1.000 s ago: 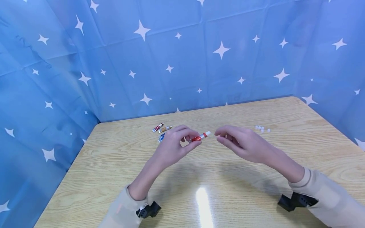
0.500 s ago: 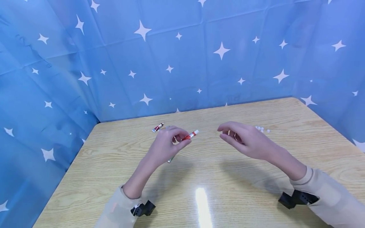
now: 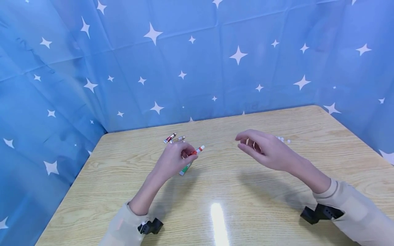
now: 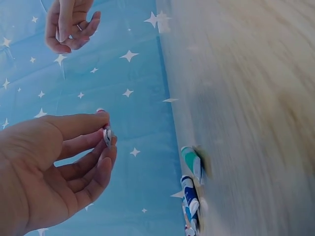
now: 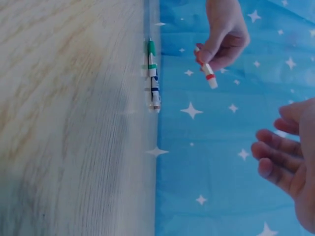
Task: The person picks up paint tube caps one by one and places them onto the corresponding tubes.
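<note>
My left hand (image 3: 173, 159) pinches a small red paint tube (image 3: 198, 150) between thumb and fingertips, above the table at its left middle. The tube's white end points up and to the right. My right hand (image 3: 261, 150) hovers to the right, well apart from the tube. Its fingers are loosely bent, with a gap between thumb and forefinger and nothing seen in it. Below the left hand lies a green paint tube (image 3: 185, 168), partly covered by the hand in the head view. In the left wrist view a dark blue tube (image 4: 189, 191) lies beside the green tube (image 4: 192, 161).
A dark red tube (image 3: 170, 138) and an ochre tube (image 3: 178, 139) lie behind my left hand. Several small white caps (image 3: 281, 138) sit beyond my right hand, partly hidden by it. The wooden table (image 3: 246, 212) ends at a blue starred curtain (image 3: 197, 61).
My left hand has moved left and slightly down with the red paint tube, away from the right hand. The green tube has come into sight beneath it. My right hand has shifted slightly.
</note>
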`<state>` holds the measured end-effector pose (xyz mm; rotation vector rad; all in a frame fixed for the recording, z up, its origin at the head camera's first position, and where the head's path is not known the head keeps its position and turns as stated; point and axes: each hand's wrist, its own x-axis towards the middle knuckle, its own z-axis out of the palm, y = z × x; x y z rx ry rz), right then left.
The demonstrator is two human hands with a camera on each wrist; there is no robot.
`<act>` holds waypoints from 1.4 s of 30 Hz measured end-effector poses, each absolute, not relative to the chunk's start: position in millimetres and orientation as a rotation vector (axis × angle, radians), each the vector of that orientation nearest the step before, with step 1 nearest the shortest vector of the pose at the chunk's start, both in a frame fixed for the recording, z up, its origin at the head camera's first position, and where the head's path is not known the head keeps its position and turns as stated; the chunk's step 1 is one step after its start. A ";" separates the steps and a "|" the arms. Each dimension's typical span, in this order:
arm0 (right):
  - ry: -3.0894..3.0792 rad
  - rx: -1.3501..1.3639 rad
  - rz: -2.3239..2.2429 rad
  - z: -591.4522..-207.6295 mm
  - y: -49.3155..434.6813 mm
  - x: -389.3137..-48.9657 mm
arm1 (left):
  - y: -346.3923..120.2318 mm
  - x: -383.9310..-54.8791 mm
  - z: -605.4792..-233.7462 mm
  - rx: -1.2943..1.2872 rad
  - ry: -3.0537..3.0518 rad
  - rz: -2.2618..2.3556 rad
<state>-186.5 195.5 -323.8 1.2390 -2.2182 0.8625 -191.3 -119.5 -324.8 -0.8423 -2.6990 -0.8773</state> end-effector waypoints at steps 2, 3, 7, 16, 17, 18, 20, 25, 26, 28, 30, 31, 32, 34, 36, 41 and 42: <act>-2.223 1.232 0.865 -324.0 196.2 -186.8 | -121.0 -191.3 -326.6 -0.814 -2.728 -0.864; -2.226 1.228 0.867 -324.0 196.6 -186.8 | -121.7 -191.5 -327.4 -0.797 -2.742 -0.860; -2.244 1.213 0.864 -324.2 198.7 -187.1 | -125.7 -193.3 -332.0 -0.734 -2.793 -0.861; -2.275 1.199 0.831 -326.0 204.6 -187.0 | -138.9 -199.7 -343.0 -0.587 -2.893 -0.893; -2.278 1.195 0.828 -326.1 205.5 -187.2 | -140.1 -200.3 -343.7 -0.581 -2.900 -0.891; -2.281 1.189 0.827 -326.2 206.5 -187.4 | -141.2 -201.1 -344.9 -0.579 -2.905 -0.885; -2.277 1.185 0.834 -326.1 208.4 -187.9 | -143.0 -201.8 -346.3 -0.572 -2.922 -0.872; -2.275 1.172 0.854 -324.4 213.2 -189.5 | -145.8 -202.2 -349.0 -0.560 -2.951 -0.814; -2.277 1.167 0.856 -324.2 214.1 -189.7 | -146.1 -202.3 -349.7 -0.554 -2.956 -0.802; -2.289 1.153 0.860 -324.0 215.3 -189.8 | -146.6 -202.0 -350.2 -0.541 -2.968 -0.778; -2.297 1.138 0.865 -323.8 216.1 -189.5 | -147.2 -201.6 -350.5 -0.526 -2.980 -0.760; -2.303 1.132 0.866 -323.6 216.5 -189.3 | -147.4 -201.3 -350.5 -0.517 -2.990 -0.752; -2.308 1.126 0.865 -323.4 217.0 -189.3 | -147.4 -201.4 -350.4 -0.504 -3.002 -0.755; -2.314 1.118 0.862 -323.1 217.8 -189.6 | -147.5 -201.4 -349.8 -0.486 -3.020 -0.762; -2.314 1.115 0.855 -322.9 218.7 -190.0 | -147.5 -201.8 -349.7 -0.474 -3.033 -0.764; -2.309 1.111 0.863 -322.5 220.5 -191.0 | -146.5 -203.0 -349.1 -0.443 -3.058 -0.751; -2.308 1.110 0.868 -322.3 220.7 -191.2 | -146.5 -203.2 -349.2 -0.444 -3.062 -0.744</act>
